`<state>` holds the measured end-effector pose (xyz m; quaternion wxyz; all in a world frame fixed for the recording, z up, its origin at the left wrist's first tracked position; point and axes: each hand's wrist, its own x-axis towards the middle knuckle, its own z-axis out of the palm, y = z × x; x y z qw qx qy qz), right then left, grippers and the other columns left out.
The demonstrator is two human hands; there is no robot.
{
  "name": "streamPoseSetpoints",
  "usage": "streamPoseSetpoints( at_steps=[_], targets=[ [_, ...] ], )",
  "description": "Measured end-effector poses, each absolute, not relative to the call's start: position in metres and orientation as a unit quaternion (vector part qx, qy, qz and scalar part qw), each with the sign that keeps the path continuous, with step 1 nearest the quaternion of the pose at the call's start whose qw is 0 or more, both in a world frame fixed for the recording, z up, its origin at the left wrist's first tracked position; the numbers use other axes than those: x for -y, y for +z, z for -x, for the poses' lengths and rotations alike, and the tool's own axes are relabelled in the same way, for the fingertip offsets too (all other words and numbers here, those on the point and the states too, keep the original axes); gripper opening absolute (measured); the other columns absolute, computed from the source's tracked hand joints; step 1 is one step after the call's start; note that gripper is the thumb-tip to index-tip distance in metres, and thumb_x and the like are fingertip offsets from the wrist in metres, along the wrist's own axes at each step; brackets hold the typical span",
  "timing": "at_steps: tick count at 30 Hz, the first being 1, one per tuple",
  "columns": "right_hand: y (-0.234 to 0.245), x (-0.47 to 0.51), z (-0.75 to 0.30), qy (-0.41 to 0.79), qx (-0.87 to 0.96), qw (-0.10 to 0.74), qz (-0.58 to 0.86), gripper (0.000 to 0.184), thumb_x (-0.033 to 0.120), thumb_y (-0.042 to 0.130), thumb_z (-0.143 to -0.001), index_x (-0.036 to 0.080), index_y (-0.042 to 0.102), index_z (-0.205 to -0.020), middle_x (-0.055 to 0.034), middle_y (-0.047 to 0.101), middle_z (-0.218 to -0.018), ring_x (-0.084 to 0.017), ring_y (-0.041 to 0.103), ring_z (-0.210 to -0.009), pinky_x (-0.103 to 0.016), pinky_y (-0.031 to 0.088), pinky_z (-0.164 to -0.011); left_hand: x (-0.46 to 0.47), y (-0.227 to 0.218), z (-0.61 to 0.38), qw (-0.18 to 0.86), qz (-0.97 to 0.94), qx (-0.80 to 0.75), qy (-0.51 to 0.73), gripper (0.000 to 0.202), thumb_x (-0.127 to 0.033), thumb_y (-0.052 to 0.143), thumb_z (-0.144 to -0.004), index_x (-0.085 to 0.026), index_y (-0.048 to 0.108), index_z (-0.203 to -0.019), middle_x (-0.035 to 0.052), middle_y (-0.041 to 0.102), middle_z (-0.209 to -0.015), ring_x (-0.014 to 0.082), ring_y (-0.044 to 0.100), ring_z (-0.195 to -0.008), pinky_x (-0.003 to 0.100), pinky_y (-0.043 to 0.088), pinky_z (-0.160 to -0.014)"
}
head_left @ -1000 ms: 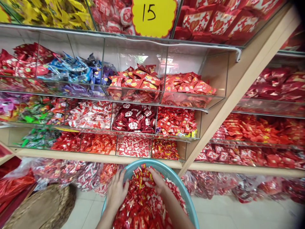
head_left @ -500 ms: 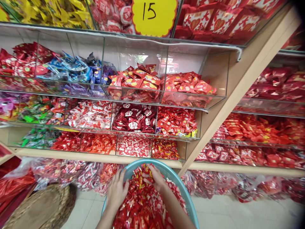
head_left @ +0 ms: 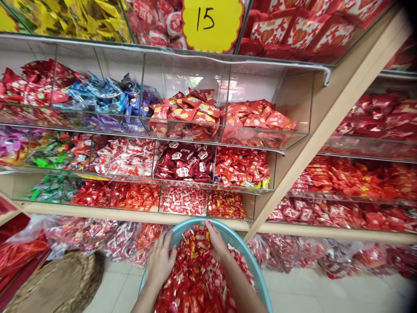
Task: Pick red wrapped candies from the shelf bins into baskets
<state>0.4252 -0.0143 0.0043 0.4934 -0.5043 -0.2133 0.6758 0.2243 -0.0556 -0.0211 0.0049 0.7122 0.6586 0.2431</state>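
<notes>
A light-blue plastic basin (head_left: 261,278) stands low in front of me, heaped with small wrapped candies (head_left: 187,278), mostly red, some red and yellow, some red and white. My left hand (head_left: 159,258) lies over the basin's left rim, thumb on the inner side, holding it. Toward the far side of the heap, my right hand (head_left: 215,242) has its fingers curled round a few red-wrapped candies. Part of its grip is hidden by the hand itself.
Clear shelf bins of wrapped candies (head_left: 184,163) rise ahead, behind a wooden ledge (head_left: 130,212). A yellow tag (head_left: 213,26) reads 15. Filled plastic bags (head_left: 286,252) lie under the shelf. A woven basket (head_left: 55,282) sits at lower left on the tiled floor (head_left: 296,295).
My right hand has lifted slightly and its fingers have curled in around some candies. The left hand stays on the basin's rim.
</notes>
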Motion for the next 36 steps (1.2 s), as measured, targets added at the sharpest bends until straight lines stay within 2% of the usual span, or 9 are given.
streamPoseSetpoints(
  at_steps=[5,12,18,23,32,36],
  targets=[
    [0.011,0.019,-0.440,0.668,0.204,0.493,0.519,0.046,0.053,0.060,-0.068,0.024,0.058,-0.103,-0.0042,0.062,-0.101,-0.016,0.063,-0.071,-0.025,0.049,-0.052,0.055,-0.020,-0.225,0.006,-0.715,-0.662,0.224,0.043,-0.031,0.037,-0.084,-0.022,0.046,-0.124,0.0073,0.049,-0.125,0.0221,0.050,-0.110,0.039,0.042,-0.093],
    [0.010,0.039,-0.457,0.670,0.240,0.490,0.503,0.042,0.052,0.061,-0.068,0.024,0.059,-0.099,-0.0036,0.066,-0.094,-0.014,0.060,-0.066,-0.024,0.044,-0.051,0.054,-0.023,-0.224,0.003,-0.714,-0.659,0.235,0.043,-0.032,0.039,-0.083,-0.023,0.046,-0.124,0.0070,0.050,-0.125,0.0218,0.050,-0.109,0.039,0.042,-0.093],
    [-0.005,0.062,-0.459,0.709,0.153,0.444,0.526,0.041,0.044,0.070,-0.062,0.023,0.060,-0.096,-0.0024,0.065,-0.099,-0.015,0.061,-0.080,-0.023,0.048,-0.059,0.054,-0.023,-0.224,0.002,-0.716,-0.657,0.238,0.042,-0.032,0.040,-0.083,-0.023,0.047,-0.123,0.0074,0.050,-0.124,0.0219,0.050,-0.110,0.039,0.042,-0.093],
    [-0.009,0.071,-0.456,0.701,0.124,0.475,0.518,0.035,0.036,0.073,-0.058,0.023,0.063,-0.089,-0.0012,0.063,-0.105,-0.016,0.058,-0.093,-0.023,0.050,-0.064,0.054,-0.022,-0.225,0.003,-0.714,-0.657,0.241,0.043,-0.032,0.040,-0.082,-0.023,0.047,-0.124,0.0076,0.051,-0.124,0.0225,0.050,-0.110,0.040,0.042,-0.092],
    [0.000,0.061,-0.439,0.680,0.061,0.519,0.515,0.034,0.036,0.072,-0.057,0.021,0.063,-0.087,-0.0028,0.063,-0.095,-0.017,0.055,-0.092,-0.027,0.050,-0.066,0.055,-0.020,-0.225,0.004,-0.713,-0.663,0.229,0.042,-0.034,0.038,-0.084,-0.023,0.046,-0.124,0.0074,0.050,-0.125,0.0224,0.051,-0.109,0.038,0.043,-0.090],
    [0.003,0.055,-0.428,0.684,0.086,0.528,0.496,0.036,0.024,0.075,-0.051,0.024,0.063,-0.085,0.0004,0.062,-0.093,-0.015,0.054,-0.090,-0.029,0.051,-0.072,0.056,-0.019,-0.226,0.005,-0.713,-0.663,0.227,0.043,-0.033,0.037,-0.084,-0.022,0.046,-0.124,0.0080,0.050,-0.125,0.0221,0.051,-0.108,0.038,0.044,-0.090]
  ],
)
